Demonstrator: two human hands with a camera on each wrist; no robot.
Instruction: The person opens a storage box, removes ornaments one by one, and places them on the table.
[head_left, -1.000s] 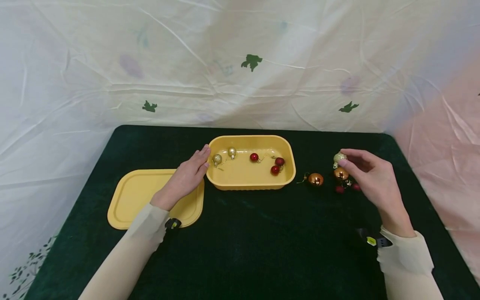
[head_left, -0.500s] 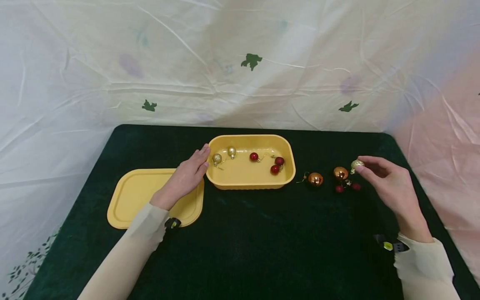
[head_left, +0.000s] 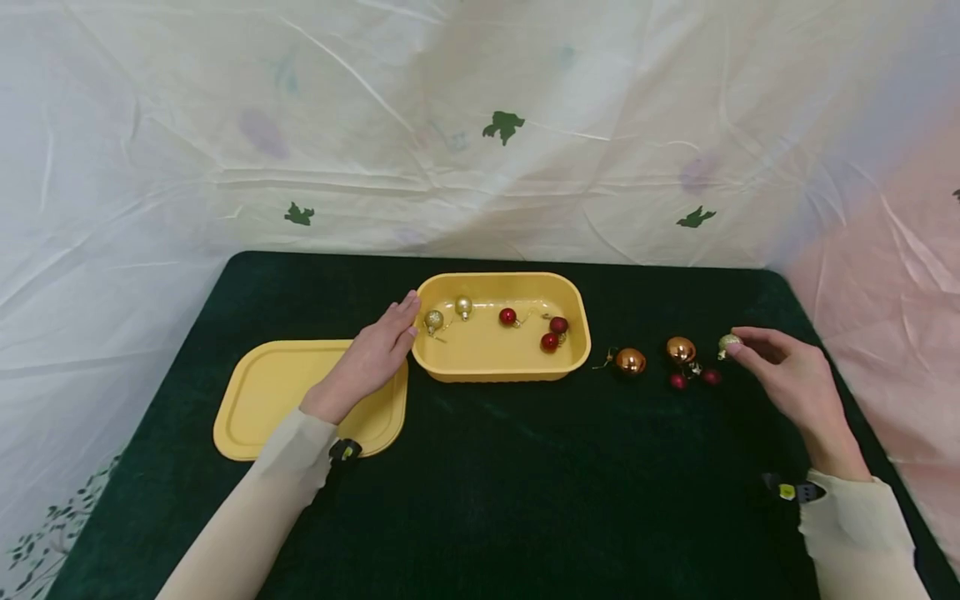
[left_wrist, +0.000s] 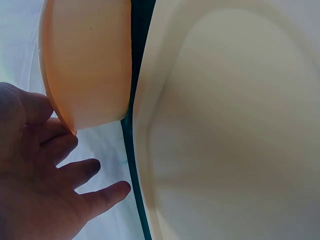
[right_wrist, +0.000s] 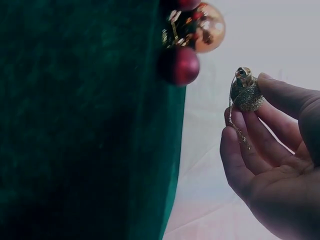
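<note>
Between thumb and fingertips, my right hand pinches a small gold glitter Christmas bauble at the right of the table. A gold cord dangles from the bauble's cap in the right wrist view. Just left of it lie a shiny copper bauble and two dark red baubles. My left hand touches the left end of the yellow box, fingers mostly straight at its rim. Inside the box are two gold baubles on the left and three red ones on the right.
A yellow lid lies flat left of the box, partly under my left forearm. Another copper bauble with a hook sits right of the box. Dark green cloth covers the table, and a pale patterned curtain hangs behind.
My right hand has moved right and slightly toward me with the gold glitter bauble, away from the copper and red baubles. The left hand and the box have stayed in place.
</note>
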